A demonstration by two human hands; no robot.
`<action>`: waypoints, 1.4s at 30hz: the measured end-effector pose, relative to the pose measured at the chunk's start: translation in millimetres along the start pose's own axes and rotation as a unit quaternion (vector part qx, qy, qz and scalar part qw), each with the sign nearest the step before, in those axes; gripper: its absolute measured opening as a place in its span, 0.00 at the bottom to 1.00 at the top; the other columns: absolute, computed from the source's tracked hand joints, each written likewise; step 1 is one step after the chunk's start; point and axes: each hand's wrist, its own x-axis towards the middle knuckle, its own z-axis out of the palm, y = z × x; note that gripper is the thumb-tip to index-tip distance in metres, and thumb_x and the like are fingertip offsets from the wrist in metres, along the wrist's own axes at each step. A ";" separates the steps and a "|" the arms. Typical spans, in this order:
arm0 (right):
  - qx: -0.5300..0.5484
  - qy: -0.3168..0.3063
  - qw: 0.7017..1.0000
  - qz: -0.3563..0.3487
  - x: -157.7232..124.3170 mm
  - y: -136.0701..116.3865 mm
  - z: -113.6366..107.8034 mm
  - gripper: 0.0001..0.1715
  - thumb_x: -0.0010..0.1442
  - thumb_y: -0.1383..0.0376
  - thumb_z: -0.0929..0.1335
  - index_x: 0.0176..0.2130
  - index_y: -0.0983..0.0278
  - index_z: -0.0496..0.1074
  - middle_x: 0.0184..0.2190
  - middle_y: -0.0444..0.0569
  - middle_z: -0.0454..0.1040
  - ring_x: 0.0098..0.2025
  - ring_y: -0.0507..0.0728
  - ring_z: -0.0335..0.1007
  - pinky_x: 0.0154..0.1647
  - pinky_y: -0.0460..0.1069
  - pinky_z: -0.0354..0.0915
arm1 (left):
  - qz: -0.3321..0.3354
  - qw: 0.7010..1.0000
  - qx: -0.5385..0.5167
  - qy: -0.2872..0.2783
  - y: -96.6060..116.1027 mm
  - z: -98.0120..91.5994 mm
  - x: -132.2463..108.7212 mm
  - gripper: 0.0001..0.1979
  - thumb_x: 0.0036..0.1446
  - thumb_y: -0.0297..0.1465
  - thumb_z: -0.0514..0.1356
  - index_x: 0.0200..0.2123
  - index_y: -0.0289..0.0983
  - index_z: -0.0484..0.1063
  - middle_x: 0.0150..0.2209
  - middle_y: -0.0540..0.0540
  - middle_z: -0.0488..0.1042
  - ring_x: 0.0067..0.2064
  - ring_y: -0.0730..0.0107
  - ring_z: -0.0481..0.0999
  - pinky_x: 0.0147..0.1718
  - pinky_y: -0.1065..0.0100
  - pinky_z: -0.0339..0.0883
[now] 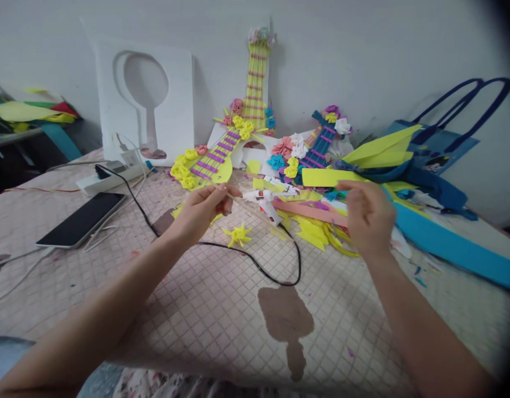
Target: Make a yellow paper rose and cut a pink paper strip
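My left hand [203, 213] is closed, pinching one end of a thin pale stick [255, 213] that slants down to the right. Behind the stick lies a white glue gun [267, 204], its black cord looping over the table. A spiky yellow paper flower [239, 235] rests just below the stick. My right hand [369, 218], slightly blurred, hovers by a yellow paper strip [332, 177] and a pink paper strip [311, 210]. Its fingers are loosely curled, with thumb and index finger apart, and I make out nothing between them.
Decorated paper guitars [222, 157] lean at the back near a white board with a guitar-shaped cutout [186, 110]. On the left are a phone [83, 220] and a power strip [99, 179]. Yellow scraps [313, 232], a long blue strip [454, 243] and a blue bag [458, 146] occupy the right.
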 end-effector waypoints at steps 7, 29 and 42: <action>0.180 -0.330 0.926 0.025 -44.7 -69.2 32.6 0.13 0.63 0.63 0.61 0.48 0.60 0.66 0.32 0.46 0.74 0.29 0.52 0.69 0.32 0.48 0.64 | -0.028 0.994 0.066 -0.081 -16.4 20.1 -16.1 0.17 0.61 0.42 0.55 0.37 0.34 0.75 0.25 0.49 0.70 0.27 0.77 0.67 0.30 0.73 0.63; 0.137 -0.421 0.892 0.092 -33.6 -25.4 31.5 0.07 0.60 0.62 0.63 0.31 0.62 0.64 0.26 0.42 0.67 0.27 0.51 0.62 0.27 0.46 0.56 | 0.033 0.923 0.372 -0.092 -15.5 -13.0 -0.8 0.10 0.55 0.35 0.60 0.37 0.34 0.74 0.32 0.45 0.76 0.32 0.73 0.73 0.32 0.71 0.67; 0.094 -0.589 0.803 -0.006 -42.1 -45.8 26.1 0.10 0.55 0.61 0.68 0.26 0.62 0.65 0.21 0.39 0.66 0.25 0.49 0.60 0.25 0.45 0.50 | 0.055 0.827 0.523 -0.199 -33.6 -42.5 0.5 0.06 0.52 0.31 0.60 0.33 0.36 0.75 0.33 0.46 0.75 0.35 0.69 0.72 0.36 0.70 0.63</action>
